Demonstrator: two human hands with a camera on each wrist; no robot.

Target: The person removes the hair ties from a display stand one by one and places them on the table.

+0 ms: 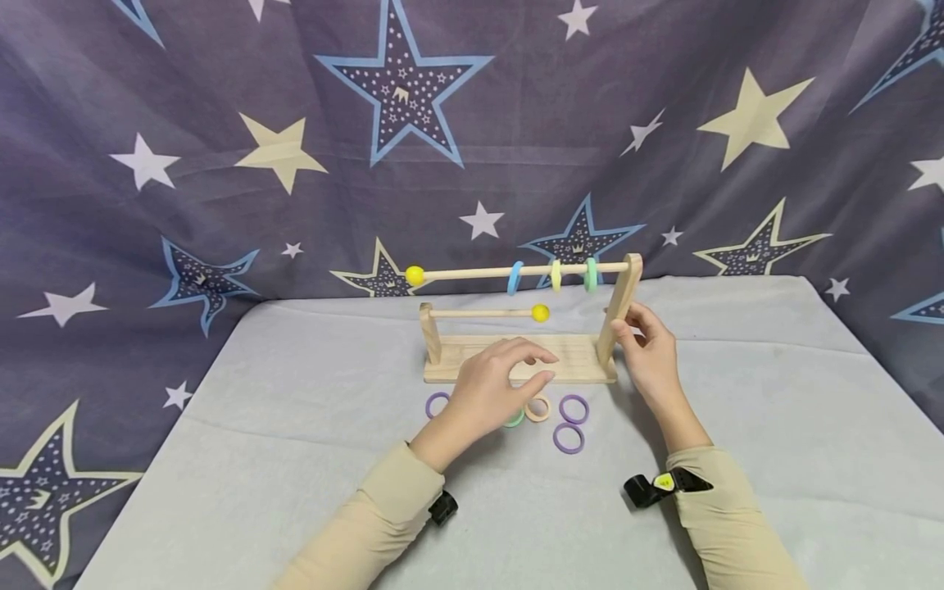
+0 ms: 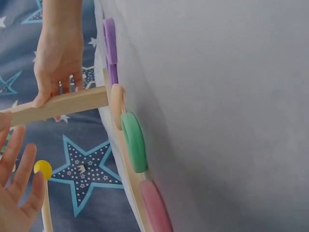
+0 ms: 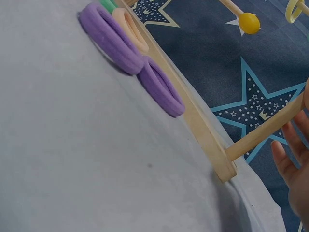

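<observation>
A wooden stand has a flat base (image 1: 575,373), a tall right post (image 1: 618,311) and a short left post (image 1: 431,336). My right hand (image 1: 652,352) grips the tall post, thumb on one side, fingers on the other. Blue (image 1: 514,279), pale yellow (image 1: 556,276) and green (image 1: 591,275) rings hang on the upper rod (image 1: 472,273), which ends in a yellow ball (image 1: 415,275). No ring is on the lower rod (image 1: 479,313). Over the base's front edge hovers my left hand (image 1: 490,385), fingers and thumb apart, holding nothing.
In front of the base lie loose rings: two purple ones (image 3: 111,41) touching at the right, a peach one (image 2: 116,106), a green one (image 2: 137,145), a pink one (image 2: 155,208) and another purple one (image 1: 428,405) at the left. Behind the grey-covered table (image 1: 243,459) hangs a star-patterned cloth (image 1: 516,106).
</observation>
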